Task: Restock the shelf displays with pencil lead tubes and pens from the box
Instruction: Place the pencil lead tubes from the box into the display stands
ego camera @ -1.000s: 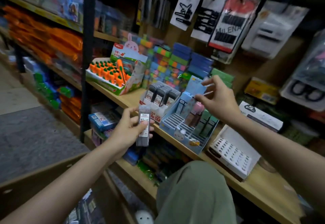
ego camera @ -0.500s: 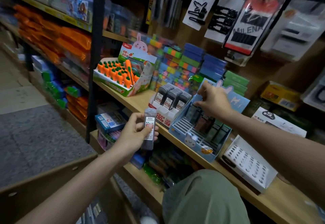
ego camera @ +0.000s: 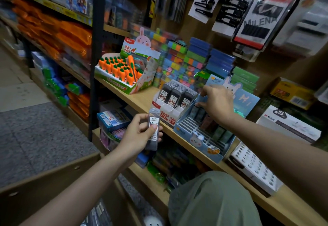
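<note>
The left hand point(ego camera: 140, 133) grips a small stack of grey, flat, clear-plastic pencil lead tubes point(ego camera: 153, 130) with white-and-red labels marked 0.7, the thumb pressed across the top label and the other fingers curled behind. The stack stands roughly upright in front of the edge of the pale wooden shelf point(ego camera: 142, 99), below the white-and-red cardboard display box point(ego camera: 168, 112), which holds three rows of the same grey lead tubes.

The right hand point(ego camera: 217, 104) reaches over the light blue cardboard display tray point(ego camera: 198, 137) printed with a rabbit. Its fingers are bent down toward the dark items standing in the tray's rear slots, and they seem to pinch something at the tray's left wall, though what they hold cannot be told. The tray's front slots, nearer than the fingertips, show bare dividers.

Left of the left hand's fingers, farther along the shelf, sits a green-and-white box of orange carrot-shaped erasers point(ego camera: 122, 71). A brown cardboard box point(ego camera: 44, 186) lies beneath the left forearm.
</note>
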`<state>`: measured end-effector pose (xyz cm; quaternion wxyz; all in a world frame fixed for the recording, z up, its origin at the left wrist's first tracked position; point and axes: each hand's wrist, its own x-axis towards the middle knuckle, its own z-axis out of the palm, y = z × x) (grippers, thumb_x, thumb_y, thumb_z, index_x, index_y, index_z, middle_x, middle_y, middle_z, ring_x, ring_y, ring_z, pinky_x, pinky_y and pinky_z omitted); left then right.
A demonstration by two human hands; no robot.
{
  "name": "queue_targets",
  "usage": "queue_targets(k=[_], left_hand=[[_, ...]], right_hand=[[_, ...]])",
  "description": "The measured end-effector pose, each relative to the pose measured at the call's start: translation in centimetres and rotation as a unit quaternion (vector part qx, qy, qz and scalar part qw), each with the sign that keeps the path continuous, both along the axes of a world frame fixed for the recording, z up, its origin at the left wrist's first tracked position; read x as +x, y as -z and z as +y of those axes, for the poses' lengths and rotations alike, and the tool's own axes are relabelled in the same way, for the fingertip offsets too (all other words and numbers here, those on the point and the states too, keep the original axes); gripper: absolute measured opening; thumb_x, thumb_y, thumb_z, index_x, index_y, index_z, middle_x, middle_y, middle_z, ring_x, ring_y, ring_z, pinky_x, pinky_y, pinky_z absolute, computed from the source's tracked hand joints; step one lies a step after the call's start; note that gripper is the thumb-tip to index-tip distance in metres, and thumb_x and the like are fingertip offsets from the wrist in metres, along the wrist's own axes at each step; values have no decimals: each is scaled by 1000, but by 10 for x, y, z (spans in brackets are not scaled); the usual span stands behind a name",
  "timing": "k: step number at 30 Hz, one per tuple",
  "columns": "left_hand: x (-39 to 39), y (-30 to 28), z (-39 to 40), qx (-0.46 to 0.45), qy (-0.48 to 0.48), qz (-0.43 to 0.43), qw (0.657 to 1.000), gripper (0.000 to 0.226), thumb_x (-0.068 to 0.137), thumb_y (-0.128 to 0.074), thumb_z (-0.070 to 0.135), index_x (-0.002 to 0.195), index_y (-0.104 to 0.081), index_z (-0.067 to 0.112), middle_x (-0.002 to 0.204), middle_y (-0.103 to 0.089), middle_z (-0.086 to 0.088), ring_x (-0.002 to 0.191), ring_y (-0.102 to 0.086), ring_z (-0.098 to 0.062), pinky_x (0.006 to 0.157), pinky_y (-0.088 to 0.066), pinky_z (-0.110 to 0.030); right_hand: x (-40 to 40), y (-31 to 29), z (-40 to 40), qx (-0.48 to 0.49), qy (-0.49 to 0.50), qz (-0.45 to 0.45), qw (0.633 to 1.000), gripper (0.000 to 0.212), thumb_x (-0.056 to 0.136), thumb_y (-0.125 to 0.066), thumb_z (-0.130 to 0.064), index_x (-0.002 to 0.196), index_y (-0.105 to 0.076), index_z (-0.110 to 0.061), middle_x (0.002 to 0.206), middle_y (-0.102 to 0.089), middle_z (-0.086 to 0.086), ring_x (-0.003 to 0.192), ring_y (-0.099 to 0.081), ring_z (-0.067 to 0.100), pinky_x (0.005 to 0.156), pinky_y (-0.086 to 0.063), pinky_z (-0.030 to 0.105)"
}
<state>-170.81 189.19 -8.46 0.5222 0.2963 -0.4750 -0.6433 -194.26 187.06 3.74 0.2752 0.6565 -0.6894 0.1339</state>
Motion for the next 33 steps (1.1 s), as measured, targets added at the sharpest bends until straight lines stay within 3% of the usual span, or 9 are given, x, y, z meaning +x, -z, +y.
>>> queue_targets(k=[6, 9, 11, 13, 19, 21, 25, 31, 33], left_hand=[[4, 0, -1, -37, 12, -32, 999, 24, 98, -54, 15, 116, -51, 30, 94, -75, -2, 83, -71, -14, 69, -57, -27], [6, -1, -1, -51, 5, -35, 998, 23, 98, -54, 17, 114, -53, 34, 93, -75, -2, 80, -70, -13, 65, -55, -24], [6, -2, 0, -58, 1, -42, 997, 21, 97, -55, 17, 113, -54, 32, 93, -75, -1, 79, -69, -12, 65, -54, -24], [6, -4, 0, -63, 3, -48, 997, 19, 97, -56, 17, 112, -56, 29, 95, -75, -1, 80, -71, -14, 69, -53, -28], [7, -15, -2, -106, -18, -107, 988, 13, 96, -58, 24, 109, -58, 21, 102, -73, -2, 95, -69, -18, 91, -54, -44], [8, -17, -6, -153, -62, -208, 964, 21, 96, -56, 34, 115, -56, 24, 113, -64, 5, 107, -61, -12, 98, -50, -44], [10, -20, -16, -312, -89, -404, 855, 46, 95, -52, 44, 138, -41, 32, 141, -30, 7, 135, -30, -15, 111, -34, -39], [-3, -19, -40, -419, -65, -532, 733, 60, 96, -37, 57, 150, -17, 43, 162, 6, 8, 149, 8, -14, 118, -11, -44], [-8, -15, -46, -424, -61, -550, 717, 60, 96, -33, 59, 151, -13, 43, 162, 7, 7, 149, 12, -14, 120, -9, -43]], right_hand=[[6, -11, 5, 2, 18, 9, 1000, 28, 84, -72, -31, 104, -69, -13, 112, -53, 8, 102, -53, 28, 81, -43, 39], [30, -11, 20, -15, -112, -148, 982, 27, 88, -69, -32, 108, -64, -16, 108, -55, -1, 85, -56, 9, 73, -44, 16], [58, -3, 32, 99, -174, -255, 946, 31, 88, -68, -41, 112, -60, -24, 100, -62, -12, 81, -60, -3, 67, -47, 8], [79, 6, 39, 177, -198, -296, 918, 36, 86, -68, -45, 116, -59, -27, 95, -66, -12, 81, -64, -2, 69, -53, 12], [95, -1, 37, 175, -219, -338, 899, 22, 84, -75, -25, 102, -66, -18, 91, -71, -1, 80, -70, 12, 77, -59, 38], [81, -22, 30, 140, -203, -342, 907, 18, 83, -75, -25, 97, -64, -23, 94, -69, -2, 83, -69, 14, 77, -59, 36], [40, -61, 14, 28, -140, -351, 925, 18, 82, -78, -22, 87, -61, -27, 91, -69, -2, 73, -70, 12, 63, -57, 25], [16, -50, -14, 3, -86, -271, 959, 18, 80, -79, -26, 84, -61, -25, 84, -68, -5, 72, -65, 9, 54, -44, 10], [15, -41, -20, 17, -80, -244, 966, 18, 80, -79, -27, 85, -63, -23, 83, -67, -3, 77, -65, 14, 60, -45, 20]])
